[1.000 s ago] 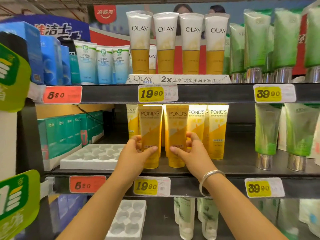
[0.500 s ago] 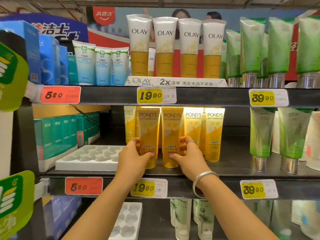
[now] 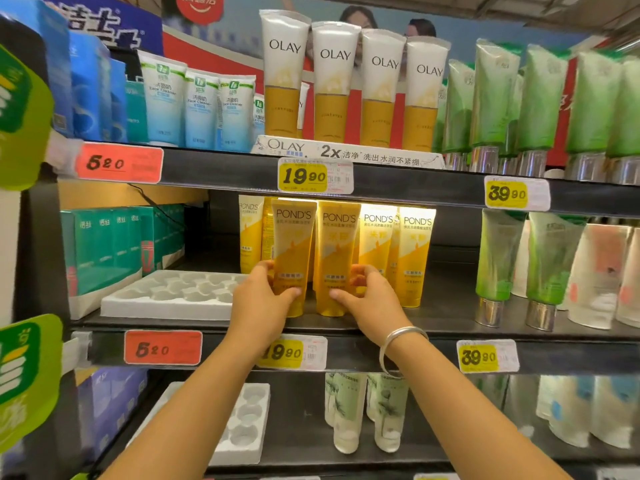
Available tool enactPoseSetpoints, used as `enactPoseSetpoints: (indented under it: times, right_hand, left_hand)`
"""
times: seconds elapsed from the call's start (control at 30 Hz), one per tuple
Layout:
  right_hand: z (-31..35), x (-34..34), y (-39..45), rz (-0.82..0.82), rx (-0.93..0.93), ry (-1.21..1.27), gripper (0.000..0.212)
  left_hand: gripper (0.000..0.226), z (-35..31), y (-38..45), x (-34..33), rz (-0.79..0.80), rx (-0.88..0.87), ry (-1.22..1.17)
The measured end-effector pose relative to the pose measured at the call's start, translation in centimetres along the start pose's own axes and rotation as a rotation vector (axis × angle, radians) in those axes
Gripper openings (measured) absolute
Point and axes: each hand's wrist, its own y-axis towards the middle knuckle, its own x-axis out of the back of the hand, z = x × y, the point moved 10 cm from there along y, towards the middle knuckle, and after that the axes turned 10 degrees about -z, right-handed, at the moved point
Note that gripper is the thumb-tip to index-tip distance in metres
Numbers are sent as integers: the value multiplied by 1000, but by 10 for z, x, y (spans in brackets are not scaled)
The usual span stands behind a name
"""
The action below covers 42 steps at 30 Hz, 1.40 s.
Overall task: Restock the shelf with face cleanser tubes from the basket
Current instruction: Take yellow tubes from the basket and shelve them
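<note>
As before, both hands gripping Pond's tubes

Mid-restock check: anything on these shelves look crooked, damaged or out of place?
Nothing spilled or damaged. The two Pond's tubes the left hand and right hand grip stand upright. One oddity: the white tray beside them sits with its slots unfilled.

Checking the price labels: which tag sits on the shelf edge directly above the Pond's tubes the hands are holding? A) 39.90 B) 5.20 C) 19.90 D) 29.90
C: the yellow 19.90 tag sits right above the two Pond's tubes that the left hand and right hand grip.
</note>
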Motion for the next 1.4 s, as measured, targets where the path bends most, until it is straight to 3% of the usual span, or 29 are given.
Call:
enactPoseSetpoints:
  times: [0.13, 0.27, 0.33, 0.5, 0.63, 0.9, 1.13, 1.4]
  right_hand:
    - [0, 24, -18, -21, -34, 19, 38]
    - [-1, 45, -49, -6, -93, 156, 11]
    - [-9, 54, -68, -17, -157, 184, 8]
    - [-51, 65, -135, -33, -343, 190, 9]
    - [-105, 75, -204, -71, -551, 121, 15]
    - [-214, 140, -368, -259, -966, 124, 9]
    - [-283, 243, -511, -480, -1225, 179, 14]
    - [-353, 381, -652, -775, -1444, 244, 5]
  left_hand:
    - [55, -7, -3, 12, -11, -23, -22]
    - [28, -15, -14, 34, -15, -57, -157]
    - [13, -9, -29, 37, 79, -4, -294]
    - [11, 18, -94, 10, 467, 182, -556]
    - [9, 66, -165, -29, 774, 299, -487]
    - [8, 144, -321, -93, 1083, 613, -330]
    - [5, 128, -464, -151, 1319, 720, -216]
    - [6, 79, -641, -226, 1428, 879, -101]
